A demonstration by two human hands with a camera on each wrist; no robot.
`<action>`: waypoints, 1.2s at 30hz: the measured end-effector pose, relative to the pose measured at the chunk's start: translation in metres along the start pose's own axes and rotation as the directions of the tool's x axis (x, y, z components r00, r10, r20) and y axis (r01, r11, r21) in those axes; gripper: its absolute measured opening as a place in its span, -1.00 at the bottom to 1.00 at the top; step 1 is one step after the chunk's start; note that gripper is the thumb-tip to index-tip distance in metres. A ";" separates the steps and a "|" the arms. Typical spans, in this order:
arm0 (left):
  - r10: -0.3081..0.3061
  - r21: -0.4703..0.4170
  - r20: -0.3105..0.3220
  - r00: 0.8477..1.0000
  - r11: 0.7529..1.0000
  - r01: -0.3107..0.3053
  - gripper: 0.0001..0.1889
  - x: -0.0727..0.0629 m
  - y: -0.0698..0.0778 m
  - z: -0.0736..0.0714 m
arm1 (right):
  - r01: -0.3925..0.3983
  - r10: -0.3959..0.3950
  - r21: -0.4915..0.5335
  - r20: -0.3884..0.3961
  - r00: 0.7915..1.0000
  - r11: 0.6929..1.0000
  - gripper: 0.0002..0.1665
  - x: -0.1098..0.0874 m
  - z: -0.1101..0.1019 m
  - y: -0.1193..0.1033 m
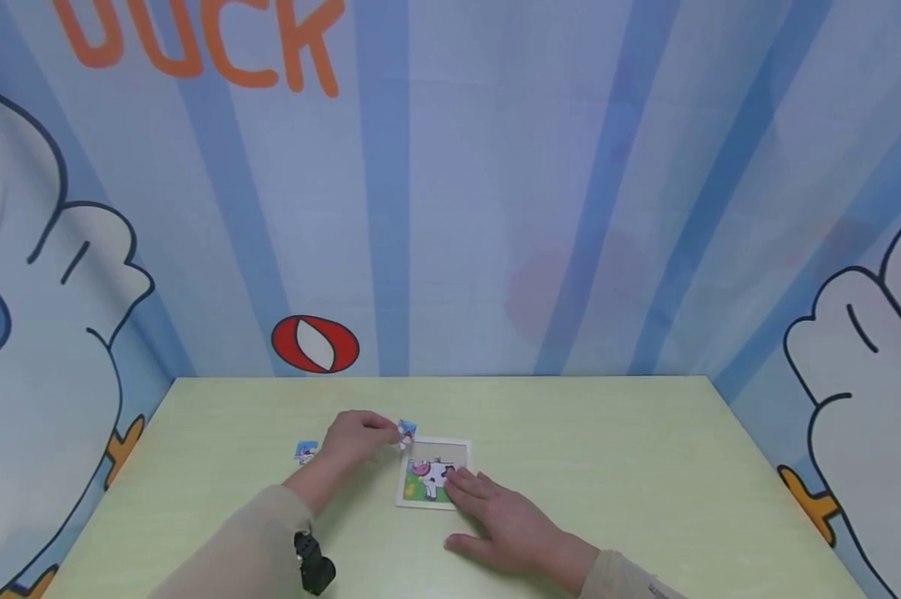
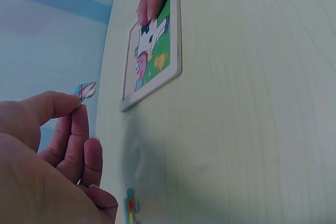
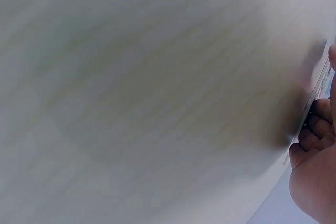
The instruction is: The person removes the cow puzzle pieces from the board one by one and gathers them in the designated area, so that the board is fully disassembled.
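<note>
A framed jigsaw puzzle [image 1: 433, 491] lies on the table, its lower part filled with a cow on grass and its upper part showing bare backing. Above its top left corner, my left hand [image 1: 356, 437] pinches a small blue puzzle piece [image 1: 408, 429] between thumb and finger; the left wrist view shows the piece [image 2: 85, 92] held up off the table. My right hand [image 1: 506, 524] rests with outstretched fingers on the puzzle's right side, covering part of the cow. In the right wrist view that hand [image 3: 315, 150] shows only at the right edge.
Another loose puzzle piece [image 1: 306, 451] lies on the table left of my left hand. The pale yellow table [image 1: 607, 449] meets a blue striped backdrop [image 1: 465, 208] at its far edge. A black strap device [image 1: 314, 563] sits at my left wrist.
</note>
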State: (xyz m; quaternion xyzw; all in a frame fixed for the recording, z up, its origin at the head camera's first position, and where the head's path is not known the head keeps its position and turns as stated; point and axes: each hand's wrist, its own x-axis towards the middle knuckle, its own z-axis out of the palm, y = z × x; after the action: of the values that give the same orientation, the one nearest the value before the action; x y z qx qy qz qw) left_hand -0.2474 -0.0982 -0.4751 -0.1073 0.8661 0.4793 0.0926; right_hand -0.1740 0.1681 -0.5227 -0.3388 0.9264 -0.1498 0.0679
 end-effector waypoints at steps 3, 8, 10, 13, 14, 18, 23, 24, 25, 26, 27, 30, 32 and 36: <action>-0.027 0.020 -0.006 1.000 0.999 0.027 -0.75 0.002 -0.003 -0.008 | -0.002 0.002 -0.001 0.000 1.000 1.000 -0.06 -0.001 0.000 0.000; -0.046 0.029 -0.014 0.999 0.998 0.047 -0.74 0.002 -0.008 -0.020 | 0.007 -0.008 -0.007 -0.010 1.000 1.000 -0.06 -0.002 0.000 0.000; -0.046 0.028 -0.013 0.999 0.999 0.046 -0.73 0.001 -0.009 -0.024 | 0.013 -0.013 -0.005 -0.013 1.000 1.000 -0.06 -0.002 0.000 0.001; -0.050 0.036 -0.012 0.999 0.998 0.050 -0.73 0.000 -0.010 -0.028 | 0.021 -0.021 0.000 -0.020 1.000 1.000 -0.07 -0.003 0.000 0.001; -0.051 0.040 -0.014 0.999 0.998 0.052 -0.73 0.000 -0.010 -0.029 | 0.023 -0.023 0.002 -0.022 0.999 1.000 -0.07 -0.003 0.000 0.001; -0.054 0.071 -0.025 0.998 0.996 0.055 -0.73 0.000 -0.011 -0.031 | 0.029 -0.029 -0.012 -0.028 0.999 1.000 -0.07 -0.003 0.001 0.002; -0.059 0.095 -0.043 0.997 0.994 0.063 -0.74 0.000 -0.015 -0.031 | 0.030 -0.031 -0.019 -0.026 0.999 0.999 -0.07 -0.002 0.003 0.002; -0.058 0.098 -0.047 0.997 0.993 0.063 -0.74 0.000 -0.015 -0.031 | 0.034 -0.035 -0.018 -0.029 0.999 0.999 -0.07 -0.002 0.003 0.002; -0.059 0.102 -0.050 0.997 0.993 0.064 -0.74 0.000 -0.016 -0.031 | 0.039 -0.039 -0.020 -0.033 0.999 0.999 -0.07 -0.002 0.003 0.002; -0.059 0.104 -0.053 0.997 0.992 0.065 -0.75 0.000 -0.017 -0.031 | 0.043 -0.044 -0.019 -0.036 0.998 0.999 -0.07 -0.002 0.003 0.002; -0.060 0.107 -0.056 0.997 0.992 0.065 -0.75 0.000 -0.018 -0.031 | 0.047 -0.048 -0.021 -0.038 0.998 0.999 -0.07 -0.002 0.003 0.003; -0.056 0.114 -0.060 0.997 0.991 0.063 -0.77 -0.001 -0.021 -0.032 | 0.039 -0.039 -0.018 -0.030 0.999 0.999 -0.07 -0.002 0.003 0.003; -0.050 0.114 -0.060 0.997 0.992 0.057 -0.78 -0.001 -0.023 -0.032 | 0.028 -0.028 -0.012 -0.016 0.999 1.000 -0.06 -0.001 0.003 0.003; -0.038 0.128 -0.064 0.997 0.991 0.046 -0.79 -0.002 -0.027 -0.031 | 0.018 -0.018 -0.007 -0.002 1.000 1.000 -0.06 -0.001 0.003 0.002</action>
State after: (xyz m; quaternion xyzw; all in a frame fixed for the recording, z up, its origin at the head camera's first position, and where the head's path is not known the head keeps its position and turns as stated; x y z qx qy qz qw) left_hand -0.2404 -0.1382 -0.4802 -0.1341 0.8953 0.4167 0.0828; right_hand -0.1742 0.1695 -0.5266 -0.3472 0.9239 -0.1472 0.0645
